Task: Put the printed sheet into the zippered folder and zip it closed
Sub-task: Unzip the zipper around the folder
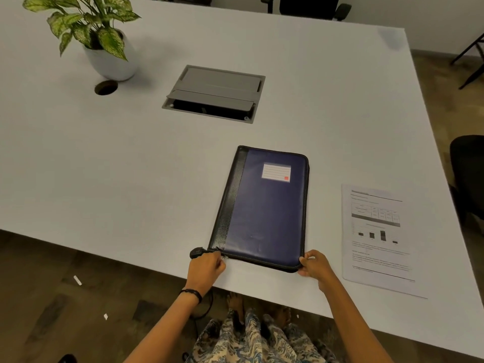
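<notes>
Fingers [306, 260] of both hands pinch folder [264, 205] near corners.

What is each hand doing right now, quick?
Left hand: fingers pinched shut at the folder's near left corner, apparently on the zipper pull.
Right hand: fingers closed on the folder's near right corner, steadying it.

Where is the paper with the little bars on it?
In the head view, the printed sheet lies flat on the white table, right of the blue zippered folder and beyond the right hand.
</notes>
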`<action>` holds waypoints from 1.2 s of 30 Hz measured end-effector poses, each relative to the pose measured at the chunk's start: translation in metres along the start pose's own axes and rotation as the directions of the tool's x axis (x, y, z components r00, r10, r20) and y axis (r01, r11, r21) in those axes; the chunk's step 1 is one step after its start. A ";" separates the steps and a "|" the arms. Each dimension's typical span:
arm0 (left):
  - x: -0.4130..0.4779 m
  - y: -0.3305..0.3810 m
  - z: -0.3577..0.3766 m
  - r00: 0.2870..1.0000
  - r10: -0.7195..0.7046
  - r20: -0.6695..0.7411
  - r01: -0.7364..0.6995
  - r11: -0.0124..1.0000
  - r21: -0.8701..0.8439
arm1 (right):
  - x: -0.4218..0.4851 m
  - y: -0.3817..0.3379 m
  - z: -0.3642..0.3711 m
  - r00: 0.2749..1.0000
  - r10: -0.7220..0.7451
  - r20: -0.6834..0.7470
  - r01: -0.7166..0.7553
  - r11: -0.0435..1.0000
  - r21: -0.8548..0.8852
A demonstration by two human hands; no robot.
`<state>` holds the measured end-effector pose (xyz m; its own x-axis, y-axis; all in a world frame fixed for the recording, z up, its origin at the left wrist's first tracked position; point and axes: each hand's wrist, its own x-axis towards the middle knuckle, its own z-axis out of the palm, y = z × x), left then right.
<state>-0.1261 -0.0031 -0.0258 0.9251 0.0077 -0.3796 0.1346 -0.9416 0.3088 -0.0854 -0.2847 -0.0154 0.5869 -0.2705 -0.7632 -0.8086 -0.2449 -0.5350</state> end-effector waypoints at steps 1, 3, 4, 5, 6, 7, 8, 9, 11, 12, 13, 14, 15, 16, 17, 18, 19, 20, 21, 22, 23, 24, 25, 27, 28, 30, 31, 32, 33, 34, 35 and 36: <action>0.000 -0.001 0.000 1.000 0.002 -0.004 -0.002 1.000 0.005 | 0.001 0.000 0.000 1.000 0.003 -0.005 -0.003 1.000 0.004; -0.001 -0.001 0.000 1.000 0.001 -0.015 0.000 1.000 0.014 | 0.001 0.000 0.002 1.000 0.010 -0.012 -0.010 1.000 0.003; -0.001 -0.001 0.001 1.000 -0.003 -0.017 0.003 1.000 0.017 | 0.001 0.000 0.002 1.000 0.012 -0.016 -0.012 1.000 -0.003; -0.001 -0.002 0.003 1.000 -0.007 -0.015 0.007 1.000 0.018 | 0.001 0.000 0.003 1.000 0.013 -0.022 -0.014 1.000 -0.009; -0.001 -0.002 0.005 1.000 -0.010 -0.012 0.010 1.000 0.019 | 0.000 -0.001 0.003 0.999 0.015 -0.030 -0.015 1.000 -0.011; -0.001 -0.001 0.006 1.000 -0.015 -0.012 0.015 1.000 0.018 | 0.000 -0.001 0.003 0.999 0.017 -0.039 -0.017 1.000 -0.003; -0.002 -0.001 0.008 1.000 -0.022 -0.016 0.022 1.000 0.009 | 0.000 0.000 0.003 0.999 0.022 -0.050 -0.021 1.000 0.016; -0.002 0.000 0.009 0.999 -0.027 -0.022 0.027 1.000 -0.005 | 0.000 0.001 0.002 0.998 0.032 -0.055 -0.029 0.998 0.050; -0.003 0.001 0.011 0.998 -0.041 -0.037 0.040 0.999 -0.027 | 0.000 0.002 -0.002 0.998 0.057 -0.034 -0.052 0.990 0.130; -0.004 0.001 0.011 0.998 -0.048 -0.045 0.047 0.998 -0.034 | 0.001 0.001 -0.003 0.998 0.062 -0.009 -0.059 0.986 0.155; -0.005 0.001 0.012 0.997 -0.053 -0.052 0.051 0.998 -0.044 | 0.001 0.001 -0.003 0.998 0.057 0.018 -0.060 0.985 0.161; -0.006 0.000 0.013 0.997 -0.054 -0.057 0.051 0.997 -0.054 | 0.002 -0.001 -0.002 0.998 0.049 0.041 -0.054 0.987 0.148; -0.006 -0.001 0.013 0.997 -0.053 -0.060 0.049 0.997 -0.059 | 0.002 -0.003 -0.001 0.998 0.033 0.058 -0.040 0.992 0.118; -0.006 -0.002 0.014 0.997 -0.051 -0.061 0.048 0.997 -0.058 | 0.002 -0.005 0.002 0.997 0.012 0.070 -0.017 0.997 0.077; -0.006 -0.002 0.014 0.997 -0.050 -0.061 0.046 0.997 -0.057 | 0.003 -0.006 0.004 0.997 -0.015 0.081 0.011 0.999 0.040; -0.006 -0.002 0.014 0.997 -0.047 -0.061 0.043 0.998 -0.056 | 0.003 -0.007 0.006 0.995 -0.041 0.088 0.040 0.999 0.016; -0.005 -0.002 0.014 0.997 -0.044 -0.060 0.041 0.998 -0.054 | 0.004 -0.006 0.007 0.994 -0.064 0.090 0.063 0.998 0.009; -0.005 -0.002 0.013 0.997 -0.043 -0.058 0.040 0.998 -0.052 | 0.004 -0.005 0.008 0.993 -0.082 0.088 0.082 0.997 0.005; -0.004 0.000 0.012 0.997 -0.044 -0.058 0.041 0.998 -0.051 | 0.004 -0.005 0.008 0.992 -0.099 0.080 0.099 0.995 -0.002; -0.004 0.001 0.011 0.997 -0.046 -0.059 0.043 0.998 -0.049 | 0.005 -0.005 0.007 0.992 -0.105 0.074 0.106 0.994 -0.012; -0.004 0.002 0.010 0.997 -0.049 -0.060 0.046 0.998 -0.044 | 0.006 -0.006 0.005 0.991 -0.103 0.082 0.105 0.994 -0.016; -0.004 0.002 0.008 0.997 -0.054 -0.060 0.052 0.998 -0.034 | 0.006 -0.007 0.003 0.990 -0.094 0.107 0.095 0.995 -0.006; -0.003 0.000 0.006 0.996 -0.064 -0.064 0.063 0.998 -0.025 | 0.007 -0.009 0.000 0.985 -0.085 0.147 0.084 0.996 0.014; -0.003 -0.005 0.002 0.993 -0.095 -0.072 0.096 0.995 -0.002 | 0.008 -0.014 -0.005 0.969 -0.076 0.234 0.064 0.996 0.060; -0.003 -0.008 0.000 0.991 -0.109 -0.078 0.110 0.994 0.005 | 0.008 -0.015 -0.008 0.961 -0.073 0.265 0.055 0.996 0.075; -0.005 -0.015 -0.003 0.988 -0.122 -0.090 0.123 0.992 0.003 | 0.010 -0.017 -0.011 0.950 -0.069 0.306 0.046 0.995 0.084; -0.004 -0.019 -0.003 0.987 -0.125 -0.098 0.124 0.992 -0.009 | 0.011 -0.018 -0.013 0.944 -0.069 0.321 0.043 0.995 0.087; -0.005 -0.023 -0.002 0.985 -0.133 -0.111 0.131 0.991 -0.028 | 0.011 -0.018 -0.014 0.941 -0.067 0.333 0.040 0.995 0.088; -0.007 -0.027 -0.005 0.979 -0.154 -0.136 0.150 0.988 -0.044 | 0.010 -0.021 -0.014 0.936 -0.077 0.342 0.049 0.995 0.088; -0.008 -0.032 -0.008 0.974 -0.174 -0.145 0.168 0.984 -0.051 | 0.010 -0.024 -0.014 0.931 -0.090 0.354 0.062 0.994 0.090; -0.009 -0.036 -0.007 0.973 -0.190 -0.129 0.185 0.981 -0.049 | 0.010 -0.024 -0.016 0.926 -0.096 0.365 0.067 0.994 0.091; -0.009 -0.040 -0.006 0.974 -0.198 -0.114 0.193 0.980 -0.050 | 0.010 -0.024 -0.017 0.922 -0.101 0.374 0.072 0.993 0.089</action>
<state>-0.1375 0.0370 -0.0292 0.9144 0.2323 -0.3315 0.3285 -0.9043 0.2726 -0.0597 -0.2970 -0.0038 0.6067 0.1235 -0.7853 -0.7645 -0.1799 -0.6190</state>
